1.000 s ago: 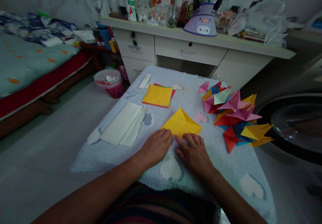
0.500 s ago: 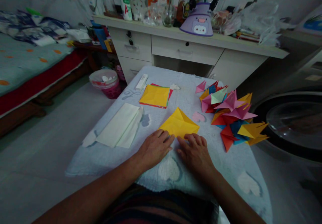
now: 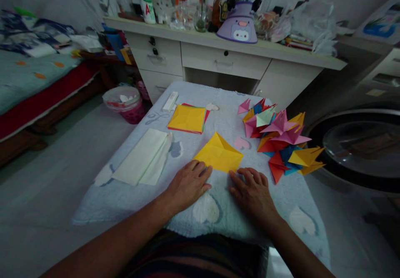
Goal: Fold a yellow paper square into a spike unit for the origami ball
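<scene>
A yellow sheet of origami paper [image 3: 220, 155], partly folded with a peak at its far side, lies on the cloth in front of me. On its near left edge rest the fingertips of my left hand [image 3: 190, 182], palm down and fingers stretched forward. My right hand [image 3: 251, 188] lies flat at the near right edge, fingers apart, fingertips at the paper. Neither hand grips anything. Beyond it sits a stack of square coloured paper [image 3: 187, 118], yellow on top. To the right is a pile of folded paper pieces [image 3: 281, 134] in several colours.
Folded whitish tissue [image 3: 142, 157] and a small white box [image 3: 170, 102] lie on the left of the cloth-covered table [image 3: 206, 244]. A cabinet [image 3: 223, 57] with jars and a purple visor [image 3: 240, 24] stands behind. A pink bin [image 3: 125, 105] is left, a washing machine [image 3: 362, 145] right.
My right hand has slid right along the paper's near edge, widening the gap between my hands. My left hand stays at the left edge. The view has shifted slightly.
</scene>
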